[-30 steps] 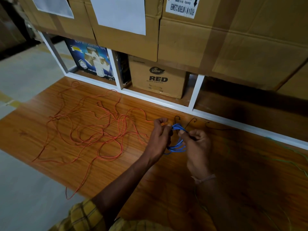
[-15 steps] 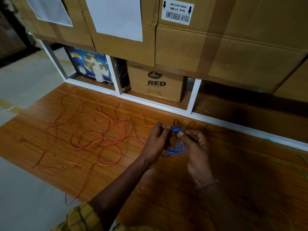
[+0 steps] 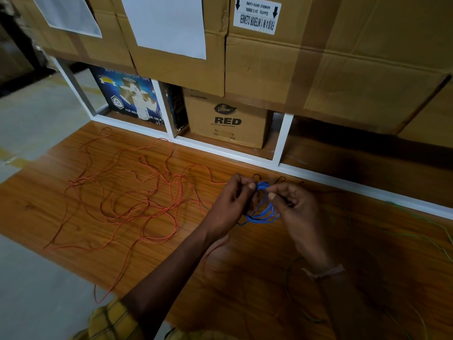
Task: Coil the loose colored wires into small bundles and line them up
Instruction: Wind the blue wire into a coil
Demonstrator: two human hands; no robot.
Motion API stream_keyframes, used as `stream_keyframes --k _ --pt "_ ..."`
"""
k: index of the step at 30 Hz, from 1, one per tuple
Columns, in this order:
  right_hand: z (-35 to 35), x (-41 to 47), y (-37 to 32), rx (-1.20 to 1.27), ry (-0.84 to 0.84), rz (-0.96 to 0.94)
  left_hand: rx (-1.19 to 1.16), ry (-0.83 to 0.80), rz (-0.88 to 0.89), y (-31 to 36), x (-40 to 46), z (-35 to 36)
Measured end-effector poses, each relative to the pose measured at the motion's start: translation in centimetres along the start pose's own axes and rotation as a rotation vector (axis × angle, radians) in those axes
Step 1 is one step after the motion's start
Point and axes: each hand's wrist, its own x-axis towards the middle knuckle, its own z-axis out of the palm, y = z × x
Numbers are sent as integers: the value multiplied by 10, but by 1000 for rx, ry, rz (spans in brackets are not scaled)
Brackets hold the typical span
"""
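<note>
A blue wire (image 3: 263,213) hangs as a small coil of several loops between my two hands, just above the wooden board (image 3: 73,209). My left hand (image 3: 230,204) pinches the coil's top from the left. My right hand (image 3: 294,207) pinches it from the right, thumb and forefinger on the loops. A long orange wire (image 3: 137,192) lies loose and tangled across the left half of the board. A thin green wire (image 3: 416,231) trails over the board's dim right side. Thin black wire ends (image 3: 257,176) curl just behind my hands.
A white shelf frame (image 3: 284,138) runs along the board's far edge, holding a "RED" carton (image 3: 228,119) and a blue printed box (image 3: 130,99). Large cardboard boxes (image 3: 318,57) are stacked above. Grey floor (image 3: 31,290) lies at the left and front.
My hands stay at the same spot, both on the blue coil. The fingers have shifted slightly on the loops, and the camera has tilted down a little.
</note>
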Motion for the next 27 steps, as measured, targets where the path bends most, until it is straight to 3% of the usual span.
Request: stream_keyframes --k 9,15,27 --pt "-9 -1 -12 312 -9 135 76 -73 39 6 -1 0" --pt "-14 -3 -13 264 -75 49 22 -43 35 10 2 -4" --pt "-5 -4 -16 143 -33 -102 -121 -9 3 11 4 0"
